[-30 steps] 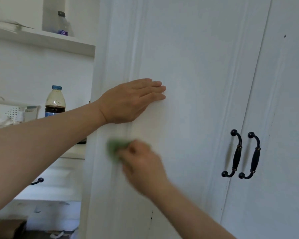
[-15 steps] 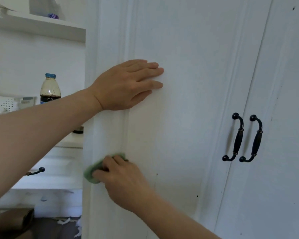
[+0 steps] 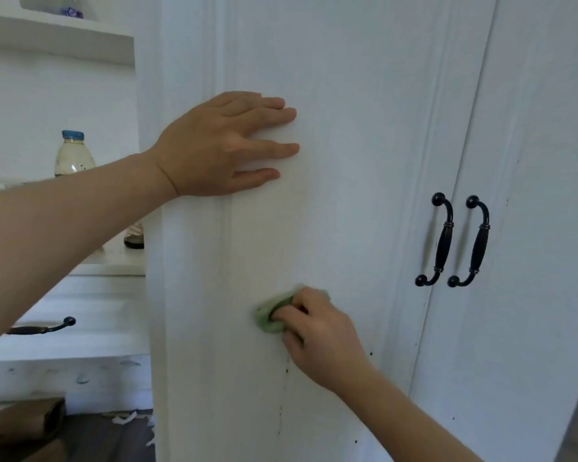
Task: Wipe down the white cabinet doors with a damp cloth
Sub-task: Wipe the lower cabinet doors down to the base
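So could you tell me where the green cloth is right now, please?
In the head view, the green cloth is low on the left cabinet door, gripped by the right hand, below the flat left hand.

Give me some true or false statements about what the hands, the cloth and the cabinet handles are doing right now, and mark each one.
1. The left hand lies flat on the left cabinet door, fingers straight. True.
2. The right hand grips a green cloth against that door. True.
3. The cloth is above the left hand. False: it is below it.
4. The right hand is pulling a black door handle. False: both handles are untouched, off to the right.
5. Dark specks show on the door below the cloth. True.
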Motion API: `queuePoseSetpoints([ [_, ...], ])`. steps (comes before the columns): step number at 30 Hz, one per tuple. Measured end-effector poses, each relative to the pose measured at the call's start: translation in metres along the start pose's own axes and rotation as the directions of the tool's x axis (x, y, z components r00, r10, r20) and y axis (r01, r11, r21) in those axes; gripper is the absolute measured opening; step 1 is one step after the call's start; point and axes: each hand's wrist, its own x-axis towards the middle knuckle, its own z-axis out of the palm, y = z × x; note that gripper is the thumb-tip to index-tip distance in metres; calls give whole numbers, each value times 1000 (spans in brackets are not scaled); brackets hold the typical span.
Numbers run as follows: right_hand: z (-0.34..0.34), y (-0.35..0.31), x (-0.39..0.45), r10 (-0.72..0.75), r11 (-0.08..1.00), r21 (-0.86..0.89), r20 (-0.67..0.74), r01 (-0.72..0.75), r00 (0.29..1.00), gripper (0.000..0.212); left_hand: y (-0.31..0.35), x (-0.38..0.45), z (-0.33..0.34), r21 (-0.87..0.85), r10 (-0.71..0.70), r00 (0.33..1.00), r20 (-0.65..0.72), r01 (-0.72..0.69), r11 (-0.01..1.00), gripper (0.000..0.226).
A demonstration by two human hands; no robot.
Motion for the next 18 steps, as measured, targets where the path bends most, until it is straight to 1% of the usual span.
queuePoseSetpoints([
  [1,-14,13,3,127,992,26,-120,-124,985,20,0,0,0,9,3,1000,7,-3,1000,38],
  [2,-30,24,7,285,958,93,-246,-270,927,22,1,0,0,10,2,1000,10,-2,1000,39],
  [3,-42,32,13,432,902,179,-361,-394,826,23,2,1,0,8,-11,1000,10,11,1000,39],
  [4,-50,36,17,549,836,267,-413,-480,727,24,5,2,1,5,-35,999,6,35,999,39],
  [5,-50,34,19,590,807,292,-418,-513,691,24,10,3,2,8,-72,997,1,72,997,39],
  [6,-44,32,14,530,847,213,-383,-486,756,25,18,4,4,13,-116,993,-2,116,993,39],
  [7,-33,26,4,401,916,128,-282,-380,872,27,28,6,6,14,-155,988,-1,155,988,41],
  [8,-22,22,-9,243,970,61,-127,-237,962,28,40,9,9,10,-167,986,4,167,986,42],
  [9,-12,21,-25,82,997,-2,26,-82,996,28,53,12,13,-1,-142,990,12,142,990,43],
  [10,-8,23,-38,-16,1000,-16,156,18,988,28,66,15,18,-15,-93,995,25,94,996,42],
  [11,-10,31,-45,-46,999,-14,210,50,977,28,77,19,22,-27,-36,999,35,37,999,41],
  [12,-15,39,-49,-29,999,-8,182,31,983,28,87,23,27,-38,9,999,38,-8,999,40],
  [13,-22,44,-50,45,999,8,96,-46,994,26,95,27,31,-47,32,999,36,-30,998,39],
  [14,-31,48,-47,211,976,60,-31,-209,977,25,101,30,36,-53,32,999,32,-30,998,39],
  [15,-39,51,-42,379,924,136,-193,-358,905,24,105,33,41,-56,11,1000,24,-10,998,38],
  [16,-43,53,-36,519,853,243,-313,-461,795,26,109,35,45,-55,-21,1000,9,22,998,36],
  [17,-44,53,-32,583,812,286,-356,-509,730,28,115,37,50,-53,-62,998,-6,61,997,35],
  [18,-41,51,-30,541,841,234,-339,-487,770,28,119,38,52,-43,-91,996,-23,90,995,35],
])
